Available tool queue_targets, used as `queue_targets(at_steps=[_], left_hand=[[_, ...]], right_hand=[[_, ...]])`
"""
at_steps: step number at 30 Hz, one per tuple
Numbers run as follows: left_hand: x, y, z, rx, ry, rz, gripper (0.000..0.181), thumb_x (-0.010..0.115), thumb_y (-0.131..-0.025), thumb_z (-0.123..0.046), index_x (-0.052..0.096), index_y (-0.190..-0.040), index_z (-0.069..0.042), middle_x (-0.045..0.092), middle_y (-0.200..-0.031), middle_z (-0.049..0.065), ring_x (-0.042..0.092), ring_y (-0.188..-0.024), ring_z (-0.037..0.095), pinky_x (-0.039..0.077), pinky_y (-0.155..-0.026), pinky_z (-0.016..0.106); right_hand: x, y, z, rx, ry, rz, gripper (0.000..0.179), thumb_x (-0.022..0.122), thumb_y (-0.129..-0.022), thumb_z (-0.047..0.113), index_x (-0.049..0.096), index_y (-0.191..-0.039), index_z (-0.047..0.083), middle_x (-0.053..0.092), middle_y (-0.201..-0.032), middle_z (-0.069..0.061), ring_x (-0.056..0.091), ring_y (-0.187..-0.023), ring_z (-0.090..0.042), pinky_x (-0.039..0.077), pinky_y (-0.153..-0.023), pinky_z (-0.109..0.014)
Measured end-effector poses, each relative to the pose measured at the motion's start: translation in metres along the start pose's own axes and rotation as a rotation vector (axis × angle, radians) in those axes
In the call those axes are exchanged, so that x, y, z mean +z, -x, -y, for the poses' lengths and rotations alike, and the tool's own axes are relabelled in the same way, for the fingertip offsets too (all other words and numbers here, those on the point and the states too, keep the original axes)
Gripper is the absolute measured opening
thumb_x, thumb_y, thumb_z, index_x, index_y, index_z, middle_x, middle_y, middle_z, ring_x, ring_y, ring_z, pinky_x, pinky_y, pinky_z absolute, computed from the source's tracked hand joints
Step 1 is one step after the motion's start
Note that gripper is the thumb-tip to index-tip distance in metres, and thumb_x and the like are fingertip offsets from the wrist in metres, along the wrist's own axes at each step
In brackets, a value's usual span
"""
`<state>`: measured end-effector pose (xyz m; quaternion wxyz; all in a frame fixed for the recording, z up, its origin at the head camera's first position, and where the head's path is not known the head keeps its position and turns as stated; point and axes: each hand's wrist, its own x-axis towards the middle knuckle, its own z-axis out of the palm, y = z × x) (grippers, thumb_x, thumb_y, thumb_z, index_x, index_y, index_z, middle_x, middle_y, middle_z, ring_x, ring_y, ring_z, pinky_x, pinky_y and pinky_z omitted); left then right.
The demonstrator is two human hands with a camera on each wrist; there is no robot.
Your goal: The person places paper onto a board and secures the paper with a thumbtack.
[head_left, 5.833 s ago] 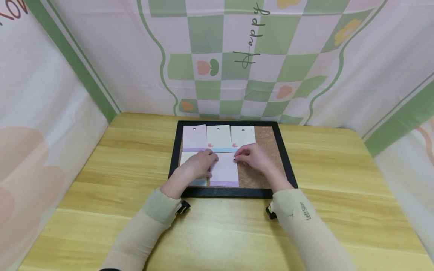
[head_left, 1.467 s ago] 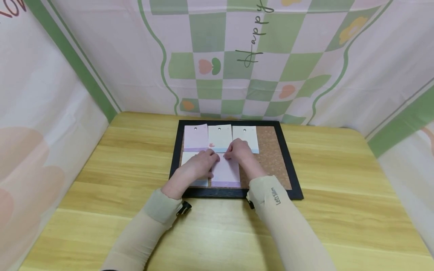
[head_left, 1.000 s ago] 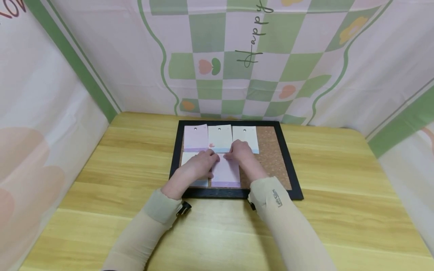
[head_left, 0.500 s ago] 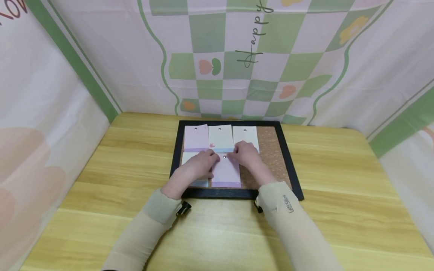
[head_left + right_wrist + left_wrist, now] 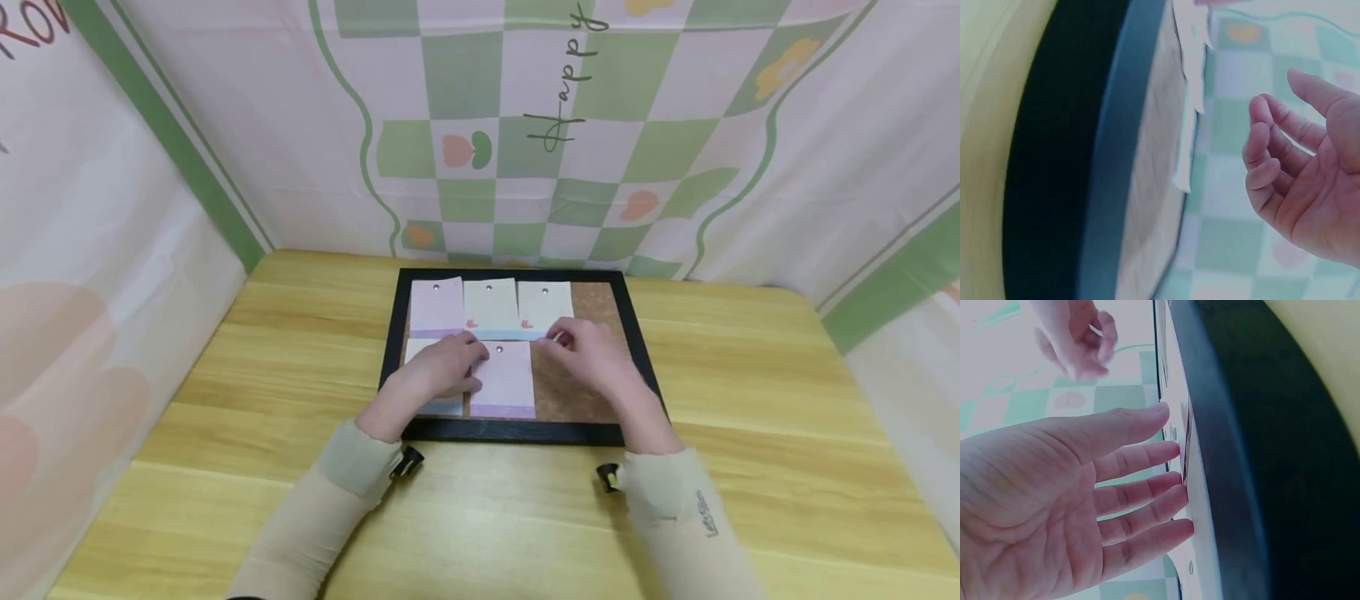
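A cork board with a black frame lies on the table. On its lower row is a lilac-edged note sheet, a silver thumbtack at its top. My left hand rests on the board, its fingers extended, touching the left edge of this sheet; the left wrist view shows the fingertips against the paper. Partly under that hand is a blue-edged note sheet. My right hand hovers over the board's right part, and its loosely bent fingers hold nothing in the right wrist view.
Along the board's top row are a tacked lilac sheet and two tacked cream sheets, one in the middle and one to its right. The wooden table surrounds the board. A patterned cloth hangs behind.
My right hand brought a thumbtack from the lower lilac-edged sheet's right side to its top middle, pressed there, let go and moved off right. The tack now stays in the sheet. My left hand stayed put.
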<state>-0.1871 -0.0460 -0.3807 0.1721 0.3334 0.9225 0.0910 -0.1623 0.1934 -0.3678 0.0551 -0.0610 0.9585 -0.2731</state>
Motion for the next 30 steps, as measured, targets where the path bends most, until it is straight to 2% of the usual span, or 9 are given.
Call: queue_targets(at_steps=[5, 10, 13, 16, 18, 22, 26, 30], left_hand=[[-0.002, 0.001, 0.002, 0.001, 0.036, -0.005, 0.046, 0.066, -0.097, -0.025, 0.057, -0.138, -0.008, 0.055, -0.14, 0.013, 0.056, -0.119, 0.025, 0.047, -0.107, 0.039], [-0.007, 0.004, 0.01, -0.032, 0.116, -0.039, 0.046, 0.065, -0.098, -0.027, 0.055, -0.14, -0.012, 0.05, -0.15, 0.011, 0.052, -0.133, 0.026, 0.045, -0.112, 0.042], [-0.013, 0.007, 0.019, -0.056, 0.124, -0.112, 0.045, 0.065, -0.098, -0.027, 0.056, -0.139, -0.012, 0.049, -0.151, 0.011, 0.048, -0.138, 0.03, 0.042, -0.115, 0.044], [-0.021, 0.011, 0.032, -0.083, 0.102, -0.223, 0.043, 0.065, -0.097, -0.027, 0.058, -0.136, -0.01, 0.052, -0.148, 0.013, 0.047, -0.138, 0.032, 0.039, -0.117, 0.046], [-0.026, 0.014, 0.042, -0.108, 0.093, -0.3, 0.044, 0.066, -0.097, -0.027, 0.058, -0.136, -0.007, 0.051, -0.148, 0.016, 0.046, -0.139, 0.035, 0.037, -0.118, 0.048], [-0.035, 0.023, 0.062, -0.215, 0.105, -0.414, 0.055, 0.063, -0.098, -0.033, 0.05, -0.144, -0.008, 0.041, -0.156, 0.019, 0.035, -0.146, 0.038, 0.025, -0.122, 0.057], [-0.042, 0.033, 0.082, -0.36, 0.13, -0.461, 0.066, 0.054, -0.101, -0.045, 0.035, -0.154, -0.01, 0.02, -0.165, 0.022, 0.013, -0.154, 0.043, 0.006, -0.122, 0.067], [-0.045, 0.041, 0.096, -0.49, 0.143, -0.493, 0.075, 0.042, -0.102, -0.055, 0.022, -0.159, -0.01, -0.002, -0.167, 0.024, -0.009, -0.153, 0.047, -0.007, -0.117, 0.073]], right_hand=[[-0.021, 0.026, -0.017, -0.015, 0.002, -0.11, 0.03, 0.058, -0.102, 0.032, 0.07, -0.111, 0.006, 0.074, -0.097, -0.012, 0.065, -0.083, -0.022, 0.052, -0.072, -0.036], [-0.038, 0.052, -0.03, -0.002, 0.026, -0.209, 0.036, 0.055, -0.103, 0.033, 0.066, -0.118, 0.002, 0.07, -0.095, -0.014, 0.062, -0.081, -0.024, 0.048, -0.069, -0.032], [-0.044, 0.064, -0.036, 0.004, 0.049, -0.253, 0.043, 0.055, -0.103, 0.035, 0.063, -0.122, -0.002, 0.07, -0.098, -0.018, 0.064, -0.083, -0.03, 0.051, -0.067, -0.038], [-0.048, 0.071, -0.041, 0.028, 0.059, -0.274, 0.051, 0.053, -0.103, 0.04, 0.059, -0.129, -0.003, 0.068, -0.109, -0.025, 0.065, -0.095, -0.039, 0.053, -0.076, -0.051], [-0.05, 0.074, -0.044, 0.048, 0.076, -0.286, 0.055, 0.052, -0.103, 0.043, 0.056, -0.132, -0.004, 0.065, -0.116, -0.029, 0.062, -0.101, -0.044, 0.05, -0.082, -0.059], [-0.049, 0.076, -0.051, 0.076, 0.119, -0.313, 0.067, 0.053, -0.1, 0.051, 0.05, -0.139, -0.004, 0.055, -0.131, -0.035, 0.05, -0.118, -0.054, 0.039, -0.098, -0.067], [-0.048, 0.077, -0.061, 0.094, 0.173, -0.321, 0.08, 0.049, -0.099, 0.058, 0.037, -0.149, -0.003, 0.04, -0.145, -0.039, 0.033, -0.132, -0.059, 0.026, -0.109, -0.069], [-0.046, 0.077, -0.068, 0.112, 0.229, -0.309, 0.087, 0.043, -0.099, 0.063, 0.022, -0.157, 0.003, 0.022, -0.156, -0.038, 0.015, -0.143, -0.061, 0.013, -0.114, -0.073]])
